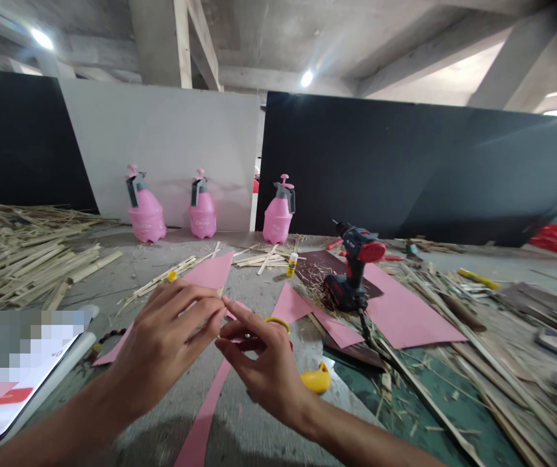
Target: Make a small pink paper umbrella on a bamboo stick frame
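- Dark panels [415,168] are standing behind the drill [354,263].
- Left of the drill, the left hand [174,331] and right hand [271,363] are pinching a tiny, mostly hidden piece [220,293] between their fingers.
- Pink paper [405,305] is lying beside it.

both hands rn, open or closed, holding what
Left hand: fingers curled; anything held can't be told.
Right hand: fingers curled beside a yellow loop; whether it's held can't be told.
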Demonstrator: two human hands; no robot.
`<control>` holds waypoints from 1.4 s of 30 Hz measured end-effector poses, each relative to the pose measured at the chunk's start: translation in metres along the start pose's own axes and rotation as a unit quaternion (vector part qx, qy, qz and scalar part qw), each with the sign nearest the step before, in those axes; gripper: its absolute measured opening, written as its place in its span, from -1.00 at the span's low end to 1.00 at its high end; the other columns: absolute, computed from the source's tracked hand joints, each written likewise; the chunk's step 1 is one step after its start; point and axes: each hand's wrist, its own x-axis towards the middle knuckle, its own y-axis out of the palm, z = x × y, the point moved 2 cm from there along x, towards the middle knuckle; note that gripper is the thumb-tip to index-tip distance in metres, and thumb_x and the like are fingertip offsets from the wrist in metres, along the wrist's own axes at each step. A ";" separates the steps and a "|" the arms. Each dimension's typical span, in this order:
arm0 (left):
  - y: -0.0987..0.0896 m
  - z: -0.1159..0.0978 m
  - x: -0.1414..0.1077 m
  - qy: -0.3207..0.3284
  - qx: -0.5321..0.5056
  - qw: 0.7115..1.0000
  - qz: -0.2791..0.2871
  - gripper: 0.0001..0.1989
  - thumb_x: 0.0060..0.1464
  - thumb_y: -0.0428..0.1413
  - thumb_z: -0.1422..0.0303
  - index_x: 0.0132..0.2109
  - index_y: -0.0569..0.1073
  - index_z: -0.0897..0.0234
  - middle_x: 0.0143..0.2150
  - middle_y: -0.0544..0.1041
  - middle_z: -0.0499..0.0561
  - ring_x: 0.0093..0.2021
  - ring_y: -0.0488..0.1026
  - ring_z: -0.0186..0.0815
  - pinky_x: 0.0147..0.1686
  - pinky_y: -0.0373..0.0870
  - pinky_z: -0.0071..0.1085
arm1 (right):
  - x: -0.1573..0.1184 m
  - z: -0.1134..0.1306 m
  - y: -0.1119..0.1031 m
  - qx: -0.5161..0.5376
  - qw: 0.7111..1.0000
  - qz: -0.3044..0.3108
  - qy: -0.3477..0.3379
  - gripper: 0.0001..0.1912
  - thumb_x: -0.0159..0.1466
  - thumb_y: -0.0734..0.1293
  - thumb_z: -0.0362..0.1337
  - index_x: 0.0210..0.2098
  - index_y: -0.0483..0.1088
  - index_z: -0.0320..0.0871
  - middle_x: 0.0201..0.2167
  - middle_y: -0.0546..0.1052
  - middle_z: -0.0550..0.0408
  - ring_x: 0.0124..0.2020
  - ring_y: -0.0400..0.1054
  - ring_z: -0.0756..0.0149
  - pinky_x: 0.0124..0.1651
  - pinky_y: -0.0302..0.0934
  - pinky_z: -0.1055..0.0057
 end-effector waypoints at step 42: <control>-0.005 0.025 -0.005 -0.148 -0.066 0.968 0.193 -0.84 0.31 0.10 0.17 -0.16 0.49 0.10 -0.14 0.57 -0.10 -0.07 0.51 -0.23 -0.08 0.40 -0.28 | 0.003 0.000 -0.014 -0.291 0.925 0.050 -0.238 -0.76 0.36 0.21 -0.55 -0.32 0.26 -0.07 -0.30 0.65 0.06 -0.35 0.54 0.33 -0.31 0.40 0.40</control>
